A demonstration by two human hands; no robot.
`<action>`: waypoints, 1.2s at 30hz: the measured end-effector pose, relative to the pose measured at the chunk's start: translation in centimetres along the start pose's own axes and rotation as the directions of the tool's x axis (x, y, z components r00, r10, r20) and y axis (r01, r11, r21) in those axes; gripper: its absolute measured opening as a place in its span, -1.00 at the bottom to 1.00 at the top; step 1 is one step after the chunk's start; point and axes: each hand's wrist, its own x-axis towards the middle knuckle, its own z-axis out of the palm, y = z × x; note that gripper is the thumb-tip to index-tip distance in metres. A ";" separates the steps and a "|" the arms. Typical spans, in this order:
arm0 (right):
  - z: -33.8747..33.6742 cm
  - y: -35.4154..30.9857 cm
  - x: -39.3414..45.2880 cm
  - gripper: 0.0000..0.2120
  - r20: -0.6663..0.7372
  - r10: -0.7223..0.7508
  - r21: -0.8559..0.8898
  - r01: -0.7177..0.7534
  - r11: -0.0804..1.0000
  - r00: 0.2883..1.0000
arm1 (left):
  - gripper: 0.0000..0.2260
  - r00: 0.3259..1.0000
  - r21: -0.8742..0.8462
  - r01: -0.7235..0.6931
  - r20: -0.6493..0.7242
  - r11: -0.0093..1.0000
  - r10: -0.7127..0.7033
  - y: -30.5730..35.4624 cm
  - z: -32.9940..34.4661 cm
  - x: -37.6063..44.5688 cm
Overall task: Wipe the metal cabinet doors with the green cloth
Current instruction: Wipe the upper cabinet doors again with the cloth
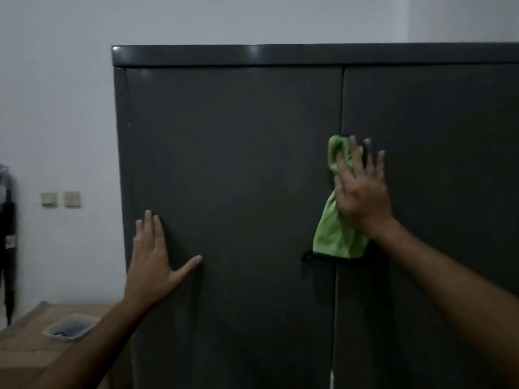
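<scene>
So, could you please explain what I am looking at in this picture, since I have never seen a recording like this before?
There is no machine here: a person wears a wide-angle camera on the head, so you see the scene from their own viewpoint, with both bare arms reaching forward.

In front stands a dark grey metal cabinet with two doors that meet at a vertical seam. The right hand presses a green cloth flat against the doors near that seam, fingers spread; part of the cloth hangs below the palm. The left hand rests open and flat on the left door, holding nothing.

At lower left, a small clear tray with something dark in it sits on a brown surface. Two wall switch plates show on the pale wall.
</scene>
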 end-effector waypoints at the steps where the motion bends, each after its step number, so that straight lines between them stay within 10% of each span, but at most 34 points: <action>1: -0.5 2.3 0.4 -0.45 0.022 0.062 0.007 -0.062 0.998 0.998 | 0.16 1.000 -0.016 0.025 -0.013 1.000 -0.025 0.5 0.3 0.0; 15: -2.7 17.8 -3.3 -0.40 0.004 0.490 0.091 -0.488 0.868 0.872 | 0.13 0.957 -0.059 0.217 -0.183 0.974 -0.224 5.4 3.9 1.0; 19: -2.1 14.2 -0.6 -0.38 -0.034 0.710 0.230 -0.685 0.691 0.704 | 0.13 0.942 -0.089 0.233 -0.227 0.968 -0.247 6.2 3.8 1.1; 21: -1.5 10.9 -0.5 -0.38 -0.030 0.605 0.237 -0.582 0.778 0.796 | 0.12 0.929 -0.116 0.246 -0.257 0.962 -0.268 7.0 3.9 1.2; 24: -0.4 9.7 -5.0 -0.40 0.016 0.066 0.135 -0.067 0.989 0.998 | 0.07 0.897 -0.157 0.271 -0.318 0.950 -0.308 8.5 3.5 1.2; 26: -0.1 12.9 -8.6 -0.41 0.034 -0.014 0.100 0.010 0.995 0.999 | -0.06 0.907 -0.109 0.197 -0.357 0.974 -0.223 10.1 3.2 1.2; 29: -1.1 19.4 -10.2 -0.39 0.038 0.321 0.081 -0.323 0.943 0.946 | -0.25 0.922 0.061 -0.152 -0.351 0.987 0.164 13.9 3.8 1.7; 34: -3.6 25.0 -0.5 -0.30 0.025 0.771 0.237 -0.753 0.614 0.636 | -0.31 0.839 0.109 -0.424 -0.325 0.899 0.435 24.0 5.4 3.5; 36: -3.1 23.4 1.6 -0.31 -0.013 0.676 0.243 -0.654 0.717 0.736 | -0.33 0.819 0.080 -0.475 -0.324 0.876 0.473 27.9 6.6 3.9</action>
